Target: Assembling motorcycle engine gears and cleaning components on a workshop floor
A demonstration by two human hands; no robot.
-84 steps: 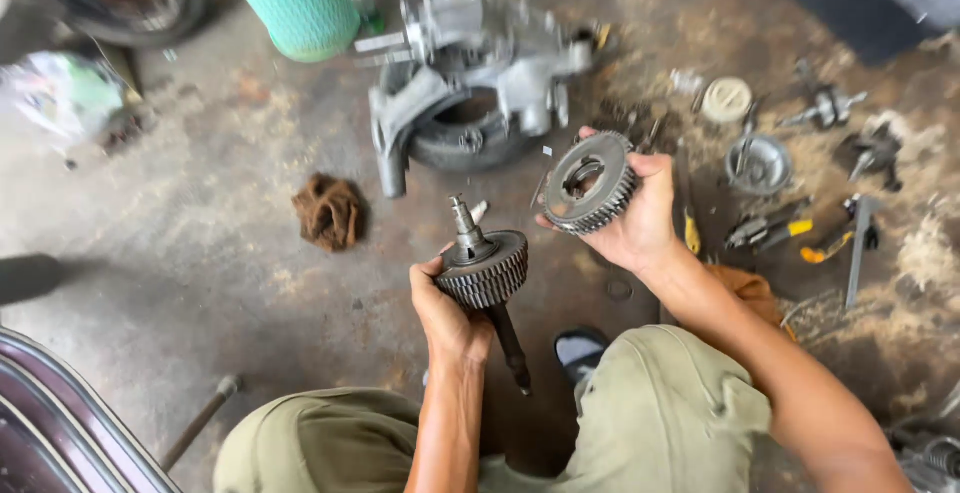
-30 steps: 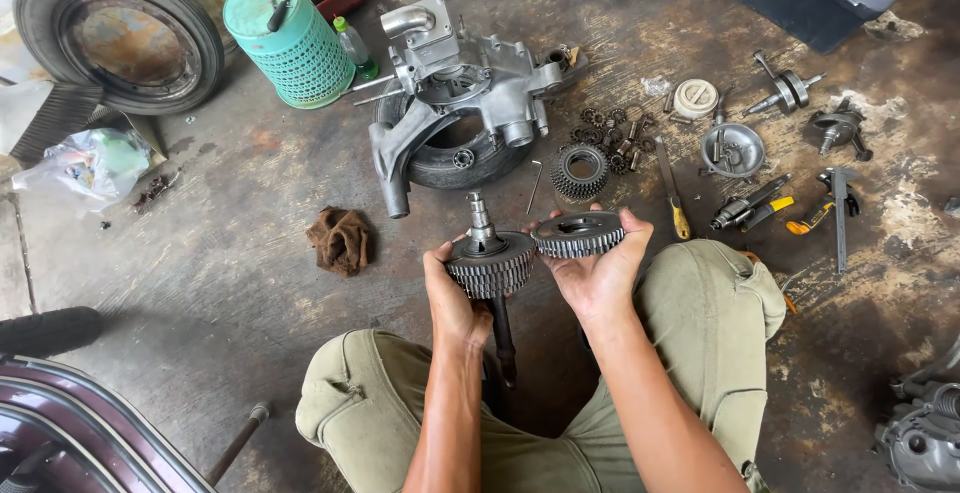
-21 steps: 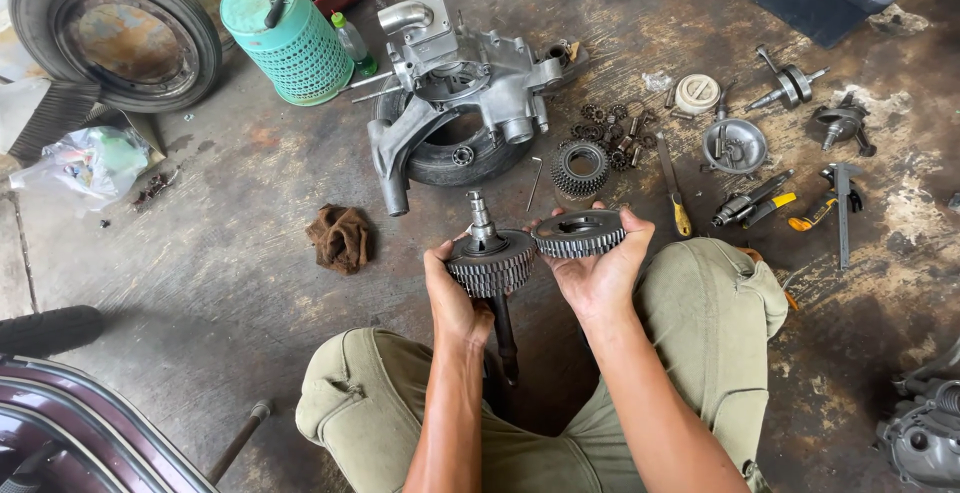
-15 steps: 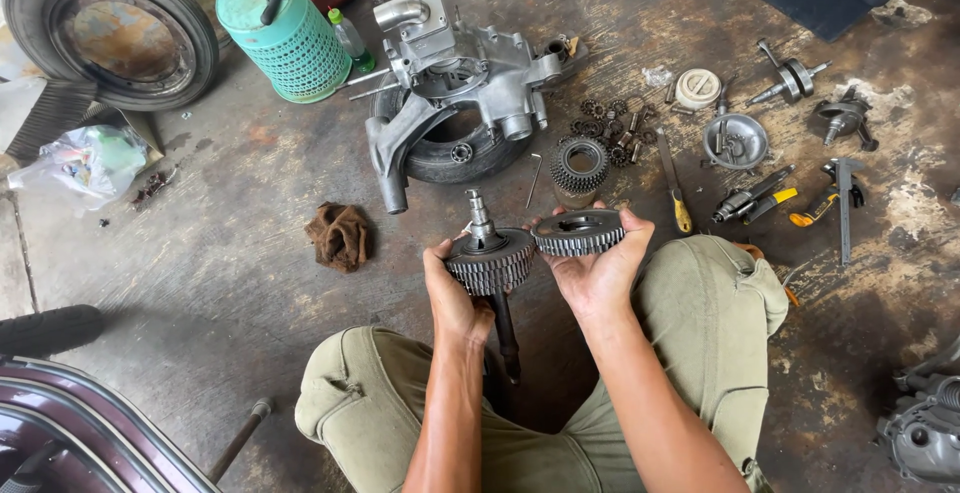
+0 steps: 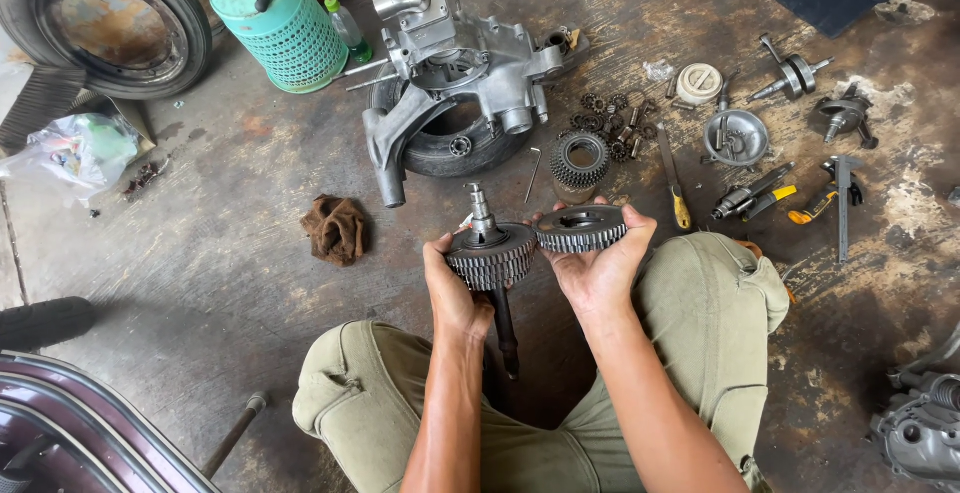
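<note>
Stained concrete floor [image 5: 230, 203] fills the head view, strewn with engine parts and tools around a person squatting in olive trousers. Their left hand [image 5: 455, 293] is wrapped around a stack of gears on a shaft [image 5: 490, 255], fingers curled under the toothed rims, with the splined shaft end sticking up above the gears and the dark lower end of the shaft pointing down between the knees. Their right hand [image 5: 600, 268] cups a separate flat gear ring [image 5: 581, 228], thumb on the near edge and fingertips over the far edge, held level and touching the side of the gear stack. Just beyond both hands a smaller gear cluster [image 5: 580, 160] stands on the floor, with a heap of small gears and bearings [image 5: 615, 123] behind it. Farther off, an aluminium engine casing [image 5: 455, 63] lies across a small black tyre [image 5: 450, 148]. A brown rag [image 5: 335, 228] sits to the left of the hands, well apart from them. A green mesh basket [image 5: 275, 18] stands upside down near a large tyre on its rim [image 5: 105, 18] at top left. To the right lie a yellow-handled screwdriver [image 5: 675, 188], a metal bowl [image 5: 735, 138] and a crankshaft [image 5: 795, 68].
</note>
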